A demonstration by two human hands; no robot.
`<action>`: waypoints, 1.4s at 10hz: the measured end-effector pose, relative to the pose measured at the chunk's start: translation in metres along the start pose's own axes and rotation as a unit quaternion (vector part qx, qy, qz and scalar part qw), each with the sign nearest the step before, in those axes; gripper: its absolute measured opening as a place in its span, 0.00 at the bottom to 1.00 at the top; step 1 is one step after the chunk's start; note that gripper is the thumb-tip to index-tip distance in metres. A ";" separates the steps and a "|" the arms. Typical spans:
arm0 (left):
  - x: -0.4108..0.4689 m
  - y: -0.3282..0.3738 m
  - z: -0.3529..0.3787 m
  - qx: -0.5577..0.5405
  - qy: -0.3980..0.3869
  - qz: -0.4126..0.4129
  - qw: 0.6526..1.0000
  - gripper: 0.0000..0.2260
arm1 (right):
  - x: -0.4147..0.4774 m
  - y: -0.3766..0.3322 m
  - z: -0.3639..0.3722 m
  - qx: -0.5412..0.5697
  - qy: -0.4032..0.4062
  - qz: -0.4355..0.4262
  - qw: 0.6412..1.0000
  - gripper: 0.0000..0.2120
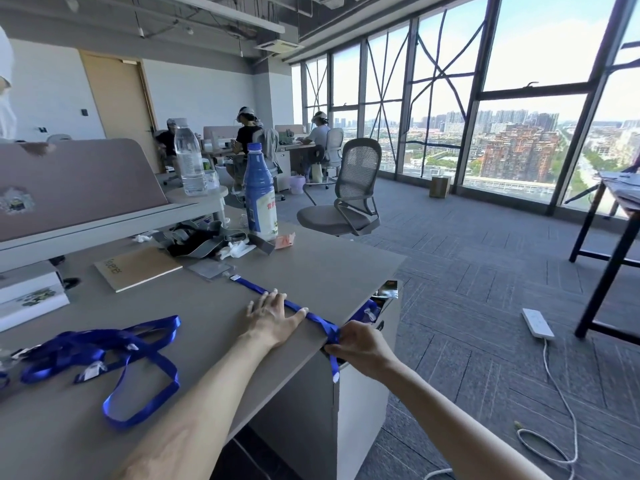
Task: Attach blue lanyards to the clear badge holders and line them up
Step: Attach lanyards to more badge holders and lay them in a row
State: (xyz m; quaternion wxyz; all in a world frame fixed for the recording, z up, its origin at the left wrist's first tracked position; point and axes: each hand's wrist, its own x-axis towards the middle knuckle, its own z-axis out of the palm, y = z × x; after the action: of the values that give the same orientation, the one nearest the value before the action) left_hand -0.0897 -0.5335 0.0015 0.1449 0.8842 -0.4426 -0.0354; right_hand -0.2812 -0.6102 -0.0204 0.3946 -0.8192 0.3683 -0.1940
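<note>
One blue lanyard (258,289) lies stretched in a straight line across the desk (322,261), running from its clip beside the clear badge holder (210,270), which sits flat towards the middle of the desk just off the corner of a tan notebook (138,268), out to the right edge, where its loop end drops over the side. The left hand (277,315) rests flat on the strap near that edge, fingers straight and spread, pressing it to the surface. The right hand (360,344) pinches the strap just where it crosses the edge, fingers curled round it. This looks like the lining-up step for this piece: the clip seems to meet the holder, though whether it is actually hooked on is too small to tell. A tangled heap of loose lanyards (104,351) waits near the desk's left edge. The next move probably calls for letting go without dragging the holder askew, then teasing one strap out of that heap and finding another holder for it.
</note>
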 end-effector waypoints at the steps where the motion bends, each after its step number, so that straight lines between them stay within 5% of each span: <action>1: 0.001 0.000 0.000 0.001 -0.001 -0.002 1.000 0.33 | 0.002 0.000 0.002 0.017 0.006 0.013 1.000 0.03; 5: -0.009 0.004 0.000 -0.027 0.005 -0.006 1.000 0.30 | -0.016 -0.001 -0.029 -0.125 -0.007 0.017 0.992 0.11; 8: -0.066 -0.002 -0.007 -0.014 0.063 0.074 0.995 0.19 | -0.018 -0.053 -0.007 -0.123 0.031 -0.044 0.991 0.08; 11: -0.126 -0.122 -0.073 0.032 0.171 0.034 0.984 0.14 | -0.030 -0.156 0.099 -0.096 -0.021 -0.214 0.972 0.08; 14: -0.261 -0.307 -0.124 0.075 0.242 -0.163 0.953 0.17 | -0.076 -0.274 0.269 -0.073 -0.131 -0.355 0.923 0.08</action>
State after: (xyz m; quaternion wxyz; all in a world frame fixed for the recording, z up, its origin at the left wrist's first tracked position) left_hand 0.0130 -0.1245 0.0148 0.1733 0.9347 -0.2453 0.1899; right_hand -0.0441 -0.3030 0.0290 0.2841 -0.9407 0.0121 -0.1853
